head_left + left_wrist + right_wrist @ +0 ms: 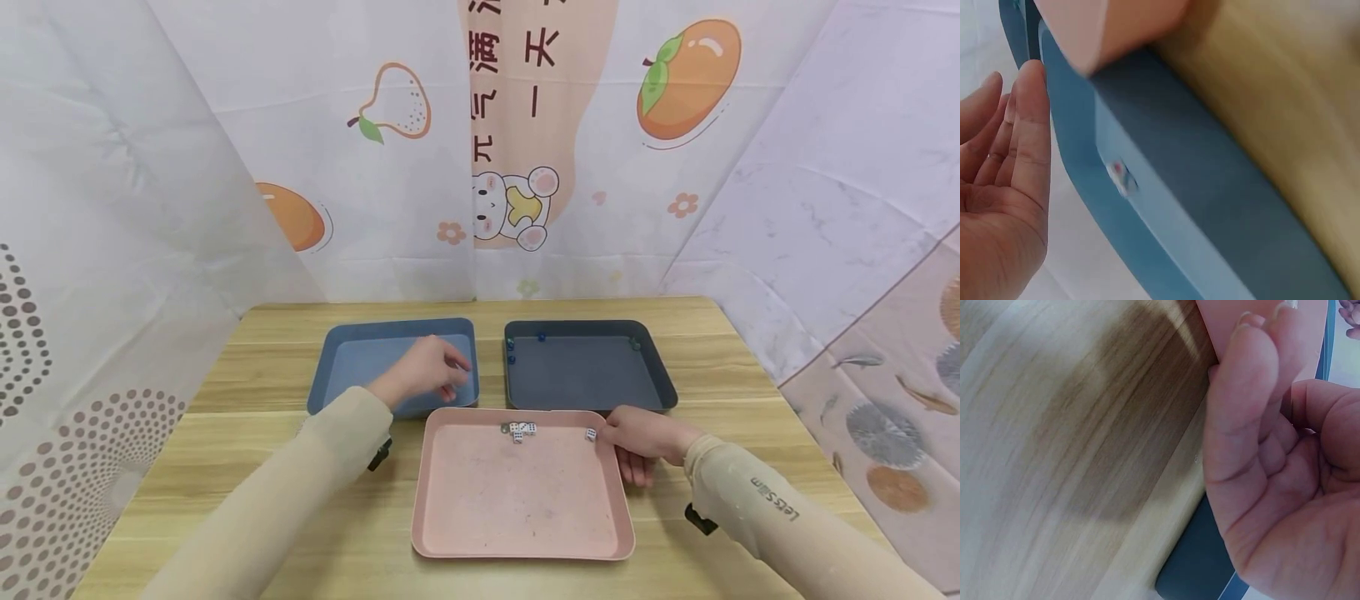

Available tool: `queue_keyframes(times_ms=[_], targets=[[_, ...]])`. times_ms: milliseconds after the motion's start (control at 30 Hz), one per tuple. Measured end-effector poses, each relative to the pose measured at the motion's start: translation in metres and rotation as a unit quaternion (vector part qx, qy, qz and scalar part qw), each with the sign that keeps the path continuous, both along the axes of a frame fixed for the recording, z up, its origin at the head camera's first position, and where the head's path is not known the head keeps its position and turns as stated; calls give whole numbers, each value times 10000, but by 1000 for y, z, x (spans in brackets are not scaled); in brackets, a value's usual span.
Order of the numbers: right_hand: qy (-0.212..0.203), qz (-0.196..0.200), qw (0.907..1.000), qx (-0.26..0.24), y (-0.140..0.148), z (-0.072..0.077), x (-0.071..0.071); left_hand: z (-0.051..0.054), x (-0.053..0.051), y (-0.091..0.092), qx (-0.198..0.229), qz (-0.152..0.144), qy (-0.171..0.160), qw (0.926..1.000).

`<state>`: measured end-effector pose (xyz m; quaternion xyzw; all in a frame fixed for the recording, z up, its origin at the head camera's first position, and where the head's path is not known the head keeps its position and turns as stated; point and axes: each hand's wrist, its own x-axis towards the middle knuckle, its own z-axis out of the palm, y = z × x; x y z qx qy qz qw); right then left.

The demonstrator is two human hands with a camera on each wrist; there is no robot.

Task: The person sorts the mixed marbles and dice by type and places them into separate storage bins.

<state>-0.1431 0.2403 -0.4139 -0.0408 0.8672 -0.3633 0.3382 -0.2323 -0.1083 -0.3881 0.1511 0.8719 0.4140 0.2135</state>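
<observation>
Head view: three trays [525, 508], pink holding five white dice [591, 435]; left hand [429, 367] relaxed, right hand [640, 440]: grip unclear.

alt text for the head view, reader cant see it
A person's left hand hovers over a blue tray while their right hand is beside a white die at the far right of a pink tray. Behind it, a darker tray holds small pieces.

Left hand [1005, 194] at frame left, palm visible, fingers [1032, 103] extended, one tip overlapping the blue tray [1175, 147] edge; contact unclear. Small white die [1122, 178], motion-blurred, reddish and dark marks, inside that tray. Pink tray [1125, 31] corner overlaps its top end. Wood bench [1272, 119] right, blurred.
</observation>
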Motion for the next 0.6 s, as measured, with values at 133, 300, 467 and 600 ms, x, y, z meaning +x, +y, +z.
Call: queue_keyframes(times_ms=[133,300,467,600], targets=[[4,11,10000,-12,1,0,0,-4,16,15,116,-148,34,9998],[15,10,10000,21,1,0,0,-9,34,33,299,-417,-29,9987],[43,55,10000,-14,1,0,0,-15,45,47,312,-706,7,9970],[29,36,10000,-10,0,0,0,-20,51,56,199,-804,55,9966]])
